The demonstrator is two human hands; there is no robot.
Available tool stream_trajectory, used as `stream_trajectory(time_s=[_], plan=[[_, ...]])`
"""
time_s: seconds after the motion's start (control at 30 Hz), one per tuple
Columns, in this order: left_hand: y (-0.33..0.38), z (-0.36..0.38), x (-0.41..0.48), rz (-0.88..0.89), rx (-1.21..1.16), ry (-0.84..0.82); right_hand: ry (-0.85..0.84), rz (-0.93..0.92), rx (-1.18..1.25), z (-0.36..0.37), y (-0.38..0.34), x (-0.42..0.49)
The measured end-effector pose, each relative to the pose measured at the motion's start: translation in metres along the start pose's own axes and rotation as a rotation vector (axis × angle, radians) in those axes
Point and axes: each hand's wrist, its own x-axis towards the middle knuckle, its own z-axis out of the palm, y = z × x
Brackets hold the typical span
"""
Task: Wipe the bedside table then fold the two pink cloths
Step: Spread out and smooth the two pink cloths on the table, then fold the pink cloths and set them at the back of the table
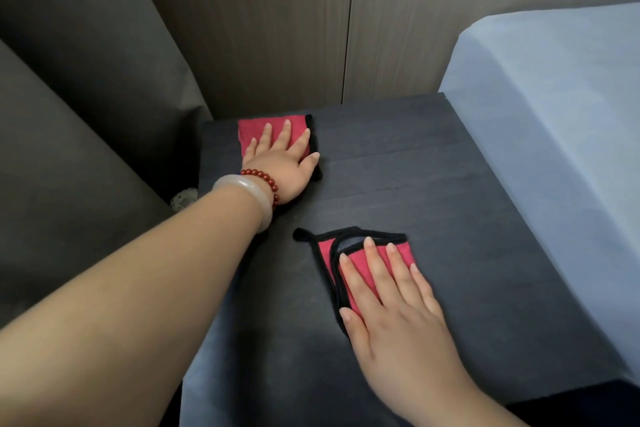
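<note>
Two pink cloths with black trim lie on the dark bedside table. One pink cloth is at the table's far left corner, and my left hand presses flat on it with fingers spread. The other pink cloth is nearer, partly folded over itself, with a black loop sticking out to the left. My right hand lies flat on it, fingers apart, covering most of it.
A bed with a pale blue sheet borders the table on the right. A grey upholstered piece stands on the left. A wood-panelled wall is behind the table. My left wrist wears a pale bangle and a red bead bracelet.
</note>
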Motion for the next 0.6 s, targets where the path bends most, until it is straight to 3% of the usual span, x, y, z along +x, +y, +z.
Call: stream_trajectory(time_s=[0.2, 0.37, 0.47, 0.6], plan=[[0.010, 0.011, -0.060, 0.095, -0.103, 0.244, 0.030, -0.013, 0.050, 0.002, -0.001, 0.004], [0.034, 0.050, -0.127, 0.202, -0.196, 0.168, -0.014, -0.093, 0.192, -0.006, 0.009, 0.012], [0.029, 0.063, -0.141, 0.183, -0.155, 0.164, 0.055, -0.007, 0.373, -0.012, 0.025, 0.014], [0.032, 0.063, -0.148, 0.119, -0.187, 0.156, 0.125, 0.106, 0.268, -0.010, 0.044, 0.016]])
